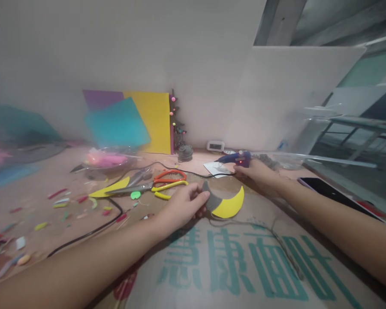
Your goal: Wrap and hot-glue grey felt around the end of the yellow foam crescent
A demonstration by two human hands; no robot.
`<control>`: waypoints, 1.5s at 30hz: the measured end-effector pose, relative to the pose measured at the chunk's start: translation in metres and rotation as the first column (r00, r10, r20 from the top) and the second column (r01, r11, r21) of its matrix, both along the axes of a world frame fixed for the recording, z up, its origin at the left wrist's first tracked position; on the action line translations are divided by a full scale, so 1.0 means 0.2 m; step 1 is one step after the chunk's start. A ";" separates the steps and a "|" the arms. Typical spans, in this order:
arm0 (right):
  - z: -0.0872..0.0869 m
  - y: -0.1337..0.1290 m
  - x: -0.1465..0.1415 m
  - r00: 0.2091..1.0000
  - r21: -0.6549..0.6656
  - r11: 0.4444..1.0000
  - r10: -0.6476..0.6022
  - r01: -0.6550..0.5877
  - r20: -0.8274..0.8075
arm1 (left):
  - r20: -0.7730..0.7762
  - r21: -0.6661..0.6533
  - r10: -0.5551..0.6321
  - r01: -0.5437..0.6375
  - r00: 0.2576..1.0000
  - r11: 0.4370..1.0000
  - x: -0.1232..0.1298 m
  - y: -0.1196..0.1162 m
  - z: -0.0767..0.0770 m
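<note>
In my left hand (186, 204), finger and thumb pinch the left end of a yellow crescent (230, 205). Its left half is covered in grey string or yarn, and a loose grey strand (284, 251) trails off to the right over the printed sheet. My right hand (255, 172) is closed round a dark blue glue gun (241, 159) with a small red light on it. The gun's nozzle points left, above a white piece of paper (216, 169). A clear glue stick (321, 159) sticks out of its back.
Scissors with red and yellow handles (169, 177) lie left of centre, across a yellow scrap (114, 188). A black cable (96, 231) crosses the table among coloured scraps. Coloured sheets (156, 124), a small decorated tree (185, 150) and a white clock (215, 146) stand behind. At right lies a phone (334, 195).
</note>
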State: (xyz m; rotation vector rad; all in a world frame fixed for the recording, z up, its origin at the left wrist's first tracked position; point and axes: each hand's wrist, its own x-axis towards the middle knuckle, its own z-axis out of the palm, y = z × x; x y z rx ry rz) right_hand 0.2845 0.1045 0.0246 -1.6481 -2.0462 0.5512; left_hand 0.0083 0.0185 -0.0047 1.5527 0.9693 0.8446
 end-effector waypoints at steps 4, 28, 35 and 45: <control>0.05 -0.03 0.00 0.991 0.013 0.991 -0.136 0.137 -0.017 | 0.008 -0.006 -0.005 0.005 1.000 1.000 0.00 -0.01 0.01; -0.05 -0.69 -0.13 0.994 0.183 0.983 0.027 -0.007 -0.107 | 0.114 -0.140 0.146 -0.130 0.983 0.982 -0.02 0.03 0.03; -0.06 -0.67 -0.15 0.995 0.192 0.978 0.088 -0.078 -0.045 | 0.098 -0.138 0.147 -0.133 0.984 0.981 -0.01 0.00 0.06; -0.09 -0.65 -0.14 0.996 0.174 0.982 0.082 -0.075 -0.032 | 0.079 -0.112 0.124 -0.114 0.989 0.987 -0.02 0.02 0.04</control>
